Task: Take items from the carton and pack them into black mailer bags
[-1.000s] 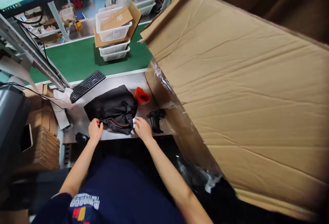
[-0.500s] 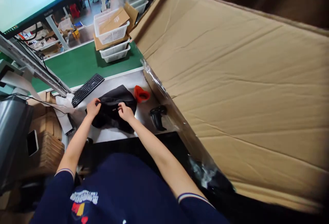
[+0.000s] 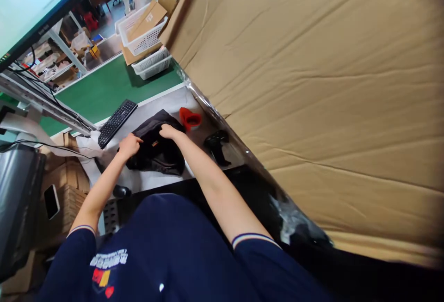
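Note:
A black fabric item [image 3: 161, 151], perhaps a bag or a folded garment, lies on the light worktop with a dark opening and a small label showing. My left hand [image 3: 130, 146] is closed on its left edge. Fingers curled, my right hand [image 3: 167, 131] grips the cloth at the upper right side of the opening; its fingertips are partly hidden in the dark folds. Just right of the fabric sit a red-orange roll [image 3: 190, 118] and a black handheld scanner [image 3: 218, 147].
A large cardboard box [image 3: 294, 84] walls off the right side. Beyond the fabric lies a keyboard [image 3: 117, 121], under a monitor [image 3: 45, 10]. White baskets [image 3: 144, 31] stand stacked at the back. A mouse [image 3: 121, 191] and a phone [image 3: 52, 201] are at left.
The fabric item's top has been spread wider, showing a dark inside and a label. My right hand has moved toward the far edge and turned downward. The camera view has shifted slightly.

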`<state>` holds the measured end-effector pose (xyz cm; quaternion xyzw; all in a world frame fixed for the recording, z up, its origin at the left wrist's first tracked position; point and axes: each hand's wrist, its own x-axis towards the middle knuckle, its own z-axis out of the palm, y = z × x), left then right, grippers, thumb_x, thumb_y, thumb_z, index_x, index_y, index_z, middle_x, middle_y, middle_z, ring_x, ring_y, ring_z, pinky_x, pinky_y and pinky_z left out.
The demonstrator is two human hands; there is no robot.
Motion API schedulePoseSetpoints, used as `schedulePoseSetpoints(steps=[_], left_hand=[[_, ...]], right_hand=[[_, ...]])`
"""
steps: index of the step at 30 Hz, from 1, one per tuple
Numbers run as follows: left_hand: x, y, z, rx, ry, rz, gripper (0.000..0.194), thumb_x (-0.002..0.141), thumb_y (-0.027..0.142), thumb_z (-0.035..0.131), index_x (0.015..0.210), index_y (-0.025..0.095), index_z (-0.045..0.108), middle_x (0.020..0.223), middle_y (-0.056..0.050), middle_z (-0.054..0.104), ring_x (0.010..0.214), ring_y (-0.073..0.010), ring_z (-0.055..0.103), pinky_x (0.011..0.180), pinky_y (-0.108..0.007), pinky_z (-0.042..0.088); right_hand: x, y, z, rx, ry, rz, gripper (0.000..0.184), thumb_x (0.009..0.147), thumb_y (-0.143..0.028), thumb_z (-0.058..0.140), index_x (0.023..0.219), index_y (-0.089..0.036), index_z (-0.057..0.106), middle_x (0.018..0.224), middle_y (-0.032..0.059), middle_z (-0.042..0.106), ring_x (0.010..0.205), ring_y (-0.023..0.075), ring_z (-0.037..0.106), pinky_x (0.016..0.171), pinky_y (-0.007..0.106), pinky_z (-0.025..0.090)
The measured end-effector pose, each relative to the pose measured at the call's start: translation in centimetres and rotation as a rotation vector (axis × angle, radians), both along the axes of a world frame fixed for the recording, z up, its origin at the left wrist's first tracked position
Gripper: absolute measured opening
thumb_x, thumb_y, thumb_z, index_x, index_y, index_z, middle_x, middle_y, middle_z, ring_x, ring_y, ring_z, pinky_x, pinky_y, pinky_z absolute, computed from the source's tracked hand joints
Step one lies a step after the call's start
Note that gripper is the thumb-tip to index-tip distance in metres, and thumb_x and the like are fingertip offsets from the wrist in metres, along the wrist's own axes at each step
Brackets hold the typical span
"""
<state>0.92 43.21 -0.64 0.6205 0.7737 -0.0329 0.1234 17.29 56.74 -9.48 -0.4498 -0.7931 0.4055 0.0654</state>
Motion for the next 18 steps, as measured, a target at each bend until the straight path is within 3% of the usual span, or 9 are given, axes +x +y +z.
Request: schedulePoseSetpoints(steps=[3, 5, 8, 10, 14, 18], left_hand=[[2.4, 0.8, -1.0, -0.06, 0.237, 0.095, 0.035, 0.097, 0.023, 0.053, 0.127, 0.011, 0.067, 0.127, -0.022, 0.059, 0.108, -0.0344, 0.07, 0.093, -0.045, 0.054], [2.4, 0.7, -0.6, -0.079, 0.3, 0.062, 0.043, 0.097, 0.017, 0.05, 0.14, 0.011, 0.055, 0.125, -0.023, 0.059, 0.107, -0.0348, 0.071, 0.091, -0.045, 0.055], [0.1, -0.2, 1.8, -0.102, 0.366, -0.038, 0.06, 0.096, 0.007, 0.041, 0.154, 0.024, 0.04, 0.133, -0.021, 0.055, 0.107, -0.0325, 0.072, 0.092, -0.044, 0.056], [-2.0, -1.2, 3.6, -0.16, 0.381, -0.113, 0.071, 0.093, 0.005, 0.044, 0.159, 0.031, 0.032, 0.143, -0.021, 0.047, 0.107, -0.0309, 0.072, 0.093, -0.043, 0.056], [-4.0, -3.4, 5.4, -0.349, 0.316, -0.216, 0.092, 0.081, 0.002, 0.055, 0.163, 0.029, 0.023, 0.149, -0.021, 0.045, 0.106, -0.0321, 0.072, 0.094, -0.042, 0.057], [-4.0, -5.8, 6.7, -0.269, 0.224, -0.252, 0.087, 0.082, 0.004, 0.049, 0.163, 0.024, 0.024, 0.15, -0.023, 0.045, 0.099, -0.0338, 0.073, 0.092, -0.048, 0.057]], right_hand=[[-0.5, -0.6, -0.2, 0.006, -0.009, -0.004, 0.048, 0.09, -0.011, 0.047, 0.137, -0.006, 0.059, 0.136, 0.018, 0.066, 0.119, 0.0223, 0.064, 0.1, 0.026, 0.051], [-0.2, -1.4, -0.6, 0.003, -0.05, -0.014, 0.047, 0.092, -0.015, 0.047, 0.137, -0.004, 0.058, 0.135, 0.0213, 0.066, 0.119, 0.0248, 0.065, 0.1, 0.029, 0.052], [0.8, -3.5, -1.7, 0.002, -0.14, 0.001, 0.036, 0.091, -0.019, 0.055, 0.121, -0.005, 0.069, 0.127, 0.0259, 0.068, 0.116, 0.0325, 0.068, 0.098, 0.039, 0.054], [1.3, -5.8, -2.4, 0.018, -0.161, 0.059, 0.029, 0.087, -0.022, 0.064, 0.111, -0.009, 0.073, 0.123, 0.0247, 0.07, 0.115, 0.0351, 0.068, 0.099, 0.043, 0.054], [1.2, -10.7, -3.6, 0.033, -0.185, 0.173, 0.026, 0.073, -0.021, 0.081, 0.097, -0.013, 0.075, 0.114, 0.0224, 0.073, 0.113, 0.0366, 0.068, 0.099, 0.046, 0.054], [0.6, -13.5, -3.3, 0.012, -0.225, 0.218, 0.011, 0.078, -0.016, 0.073, 0.089, -0.014, 0.075, 0.099, 0.0174, 0.077, 0.095, 0.0304, 0.073, 0.088, 0.042, 0.058]])
